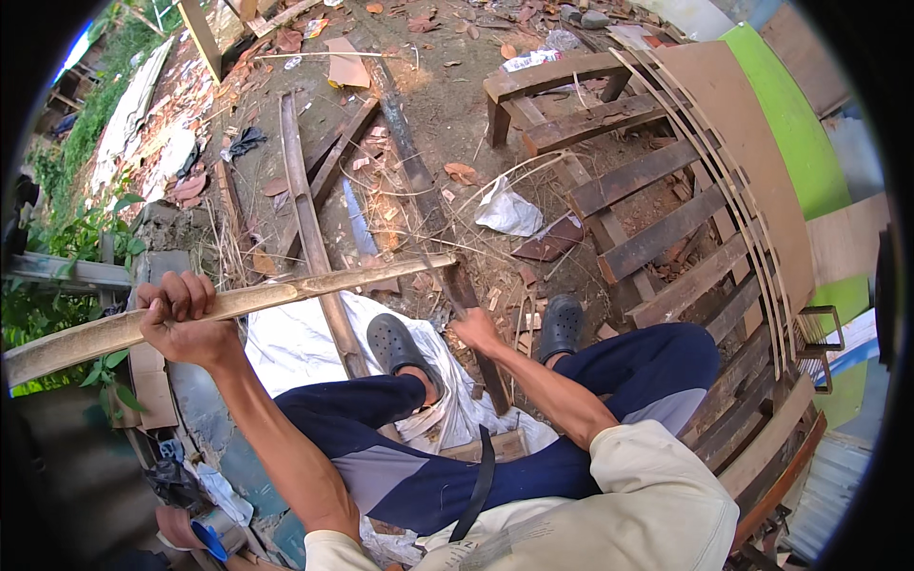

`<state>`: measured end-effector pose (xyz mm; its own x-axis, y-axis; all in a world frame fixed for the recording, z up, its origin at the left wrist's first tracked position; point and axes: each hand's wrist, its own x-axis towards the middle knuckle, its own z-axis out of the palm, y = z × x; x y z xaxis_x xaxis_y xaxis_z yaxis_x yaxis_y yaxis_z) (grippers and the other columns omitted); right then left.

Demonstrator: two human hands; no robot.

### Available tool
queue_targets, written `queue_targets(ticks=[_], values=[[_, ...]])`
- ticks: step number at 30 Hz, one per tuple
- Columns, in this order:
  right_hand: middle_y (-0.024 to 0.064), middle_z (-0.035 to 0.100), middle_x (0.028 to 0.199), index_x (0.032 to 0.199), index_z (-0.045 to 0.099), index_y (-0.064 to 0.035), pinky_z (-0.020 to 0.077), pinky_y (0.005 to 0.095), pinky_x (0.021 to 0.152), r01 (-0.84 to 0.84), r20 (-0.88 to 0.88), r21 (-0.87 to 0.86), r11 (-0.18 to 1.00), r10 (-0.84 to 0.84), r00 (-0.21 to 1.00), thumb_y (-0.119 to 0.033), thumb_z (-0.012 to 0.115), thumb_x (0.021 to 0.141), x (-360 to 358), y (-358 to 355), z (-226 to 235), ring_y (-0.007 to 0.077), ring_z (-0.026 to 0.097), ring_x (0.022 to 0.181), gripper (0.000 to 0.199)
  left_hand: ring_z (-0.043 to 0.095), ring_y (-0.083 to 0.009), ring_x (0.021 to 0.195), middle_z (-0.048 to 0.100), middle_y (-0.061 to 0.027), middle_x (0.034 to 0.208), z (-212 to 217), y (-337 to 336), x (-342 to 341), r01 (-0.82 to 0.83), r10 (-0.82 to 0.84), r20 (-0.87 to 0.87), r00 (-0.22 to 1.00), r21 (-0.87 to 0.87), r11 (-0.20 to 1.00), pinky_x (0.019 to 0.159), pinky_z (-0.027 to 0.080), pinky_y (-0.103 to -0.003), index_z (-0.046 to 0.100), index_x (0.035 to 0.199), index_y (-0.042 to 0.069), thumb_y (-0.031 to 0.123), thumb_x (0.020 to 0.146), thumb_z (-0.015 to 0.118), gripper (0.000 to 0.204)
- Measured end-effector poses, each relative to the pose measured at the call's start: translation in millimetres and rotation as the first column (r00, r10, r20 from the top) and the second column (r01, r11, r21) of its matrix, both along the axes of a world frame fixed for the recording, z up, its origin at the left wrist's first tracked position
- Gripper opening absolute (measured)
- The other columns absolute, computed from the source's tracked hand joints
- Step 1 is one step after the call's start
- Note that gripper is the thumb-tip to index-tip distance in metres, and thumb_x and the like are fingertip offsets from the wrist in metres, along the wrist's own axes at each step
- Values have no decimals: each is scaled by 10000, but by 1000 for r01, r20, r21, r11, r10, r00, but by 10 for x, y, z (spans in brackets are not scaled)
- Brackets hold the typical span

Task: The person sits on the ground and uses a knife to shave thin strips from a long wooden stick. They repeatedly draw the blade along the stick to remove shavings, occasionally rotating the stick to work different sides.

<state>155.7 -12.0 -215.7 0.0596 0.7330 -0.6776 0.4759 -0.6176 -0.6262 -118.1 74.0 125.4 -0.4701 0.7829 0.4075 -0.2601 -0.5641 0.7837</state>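
left hand (186, 319) fisted round bamboo strip (238, 305) | strip long axis runs lower-left to upper-right across knees | right hand (476, 330) closed on dark stick (476, 324), just below strip's far end

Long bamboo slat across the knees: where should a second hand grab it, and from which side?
Grip the bamboo slat on the bare stretch just right of the left hand, coming from above. It lies nearly level and flat, free of the ground there. The right hand is on a dark tool below.
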Motion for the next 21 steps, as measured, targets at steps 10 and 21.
queue_targets(ticks=[10, 21], values=[[322, 678, 884, 885, 700, 97, 553, 467, 767, 51, 148, -84, 995, -38, 988, -266, 649, 728, 725, -43, -1034, 423, 695, 900, 399, 195, -96, 480, 221, 18, 593, 9, 72, 97, 78, -78, -7, 997, -6, 997, 444, 194, -256, 262, 736, 157, 223, 855, 430, 216], [248, 658, 735, 831, 657, 30, 497, 472, 676, 16, -180, 156, 988, 12, 984, -295, 631, 782, -304, 71, 279, 377, 673, 731, 330, 190, -90, 473, 217, 22, 580, 56, 78, 116, -21, 20, -11, 1000, -37, 999, 441, 200, -257, 269, 727, 161, 239, 834, 433, 211]])
